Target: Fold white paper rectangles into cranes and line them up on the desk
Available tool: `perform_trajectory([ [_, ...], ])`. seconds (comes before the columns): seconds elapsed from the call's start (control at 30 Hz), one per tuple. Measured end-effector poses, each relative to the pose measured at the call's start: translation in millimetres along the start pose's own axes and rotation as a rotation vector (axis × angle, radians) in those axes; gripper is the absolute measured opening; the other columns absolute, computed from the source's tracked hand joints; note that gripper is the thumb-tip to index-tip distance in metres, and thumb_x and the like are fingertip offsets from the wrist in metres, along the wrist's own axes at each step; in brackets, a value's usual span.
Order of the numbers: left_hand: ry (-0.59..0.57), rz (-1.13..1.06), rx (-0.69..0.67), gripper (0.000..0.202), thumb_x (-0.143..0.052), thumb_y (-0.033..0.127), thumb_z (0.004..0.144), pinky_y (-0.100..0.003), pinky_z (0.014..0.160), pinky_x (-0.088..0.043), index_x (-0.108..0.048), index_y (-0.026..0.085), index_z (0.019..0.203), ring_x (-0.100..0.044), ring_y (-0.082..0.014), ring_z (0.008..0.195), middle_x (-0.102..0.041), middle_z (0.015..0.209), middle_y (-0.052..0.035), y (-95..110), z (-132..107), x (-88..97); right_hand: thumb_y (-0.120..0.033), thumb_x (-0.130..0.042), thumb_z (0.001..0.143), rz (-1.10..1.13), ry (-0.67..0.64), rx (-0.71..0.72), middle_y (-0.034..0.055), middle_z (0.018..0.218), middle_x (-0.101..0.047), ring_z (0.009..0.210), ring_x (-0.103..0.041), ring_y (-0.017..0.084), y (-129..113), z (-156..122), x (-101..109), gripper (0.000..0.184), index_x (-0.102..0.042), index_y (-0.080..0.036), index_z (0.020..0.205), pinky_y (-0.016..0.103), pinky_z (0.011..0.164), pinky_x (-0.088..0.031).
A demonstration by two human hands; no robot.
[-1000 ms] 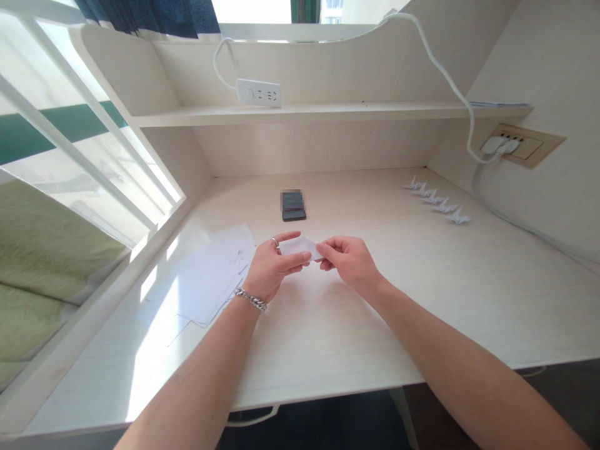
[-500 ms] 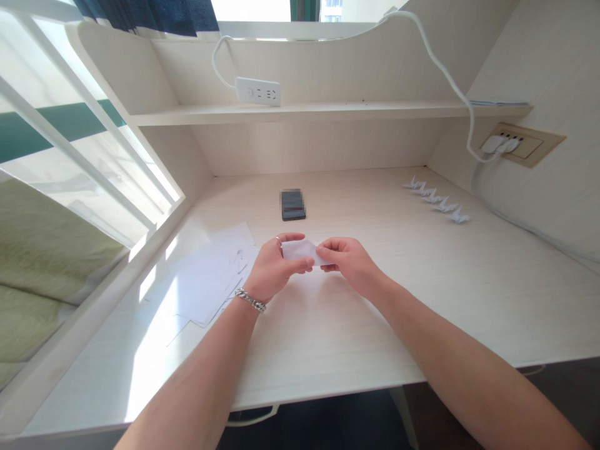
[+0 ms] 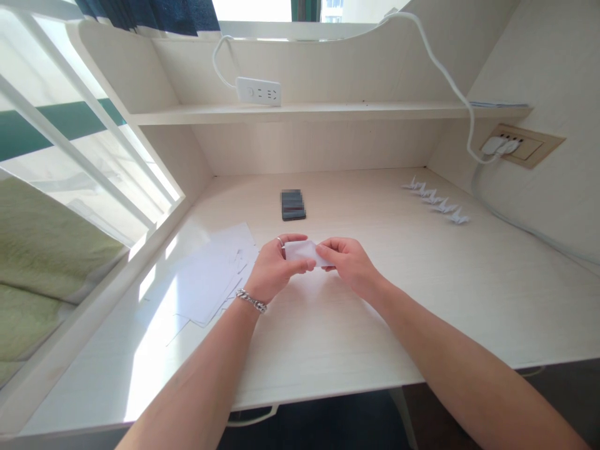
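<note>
Left hand [image 3: 276, 265] and folded paper [image 3: 300, 251] shifted slightly right since earlier frame | left part-curled, holding paper; right hand [image 3: 349, 259] pinching its right end | paper between hands, over worktop [image 3: 328, 337] | step, likely: working a fold | further creasing calls for steady pinch

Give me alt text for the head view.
A person's left hand and right hand hold folded white paper over a desk. Loose sheets lie at left, a dark phone-like object beyond, paper cranes in a row at back right.
</note>
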State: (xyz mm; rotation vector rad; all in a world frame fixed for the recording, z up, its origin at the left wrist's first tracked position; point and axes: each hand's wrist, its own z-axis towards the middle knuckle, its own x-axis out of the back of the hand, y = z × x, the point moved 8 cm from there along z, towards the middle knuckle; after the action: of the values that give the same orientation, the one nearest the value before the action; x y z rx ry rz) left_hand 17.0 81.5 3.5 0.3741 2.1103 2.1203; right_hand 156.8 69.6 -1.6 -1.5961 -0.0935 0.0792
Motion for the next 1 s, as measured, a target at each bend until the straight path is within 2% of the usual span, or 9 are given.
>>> perform_trajectory([
  [0.13, 0.017, -0.051, 0.018, 0.068, -0.083, 0.027, 0.062, -0.031, 0.069, -0.056, -0.055, 0.014, 0.123, -0.068, -0.0173, 0.074, -0.071, 0.079, -0.0059, -3.4, 0.2, 0.4, -0.039, -0.063, 0.077, -0.029, 0.048, 0.02, 0.0023, 0.068, -0.062, 0.066, -0.054, 0.014, -0.7, 0.8, 1.5, 0.024, -0.065, -0.016, 0.07, 0.029, 0.064, -0.042],
  [0.27, 0.011, -0.042, 0.021, 0.07, -0.082, 0.024, 0.063, -0.032, 0.069, -0.056, -0.052, 0.012, 0.125, -0.068, -0.0178, 0.073, -0.072, 0.077, -0.0064, -1.6, -0.4, -0.4, -0.038, -0.062, 0.077, 0.018, 0.015, -0.052, 0.0028, 0.072, -0.063, 0.07, -0.056, 0.015, 4.6, 0.1, -1.0, 0.023, -0.065, -0.016, 0.071, 0.028, 0.065, -0.043],
  [0.47, -0.012, 0.123, 0.024, 0.067, -0.08, 0.021, 0.064, -0.031, 0.067, -0.054, -0.054, 0.014, 0.125, -0.068, -0.0186, 0.07, -0.072, 0.071, -0.0045, 1.6, -1.9, -1.3, -0.036, -0.059, 0.079, 0.019, -0.04, -0.011, 0.0034, 0.069, -0.066, 0.069, -0.059, 0.016, 1.9, -0.1, -3.9, 0.021, -0.062, -0.017, 0.069, 0.03, 0.067, -0.043],
  [0.63, -0.015, 0.157, -0.002, 0.065, -0.08, 0.021, 0.063, -0.03, 0.065, -0.053, -0.056, 0.016, 0.123, -0.068, -0.0183, 0.07, -0.072, 0.074, -0.0041, 2.2, -1.6, -1.6, -0.032, -0.058, 0.078, 0.084, -0.051, -0.021, 0.003, 0.065, -0.065, 0.067, -0.06, 0.017, 2.4, 0.0, -5.7, 0.019, -0.061, -0.017, 0.067, 0.031, 0.068, -0.044],
  [0.87, -0.027, 0.192, 0.016, 0.065, -0.081, 0.021, 0.062, -0.029, 0.063, -0.053, -0.057, 0.017, 0.122, -0.069, -0.0189, 0.072, -0.072, 0.082, -0.0058, -0.6, -1.0, -4.0, -0.034, -0.061, 0.076, 0.007, 0.016, -0.036, -0.0006, 0.06, -0.058, 0.057, -0.049, 0.012, 6.8, 1.0, 1.3, 0.021, -0.059, -0.017, 0.064, 0.027, 0.055, -0.036],
  [1.0, -0.008, 0.223, 0.017, 0.064, -0.081, 0.021, 0.061, -0.029, 0.061, -0.053, -0.058, 0.018, 0.121, -0.068, -0.0187, 0.07, -0.072, 0.079, -0.0047, -0.9, -0.9, -2.5, -0.037, -0.061, 0.077, 0.016, -0.041, -0.047, -0.0009, 0.061, -0.058, 0.056, -0.047, 0.012, 5.6, 0.0, -2.0, 0.023, -0.059, -0.017, 0.066, 0.026, 0.054, -0.034],
])
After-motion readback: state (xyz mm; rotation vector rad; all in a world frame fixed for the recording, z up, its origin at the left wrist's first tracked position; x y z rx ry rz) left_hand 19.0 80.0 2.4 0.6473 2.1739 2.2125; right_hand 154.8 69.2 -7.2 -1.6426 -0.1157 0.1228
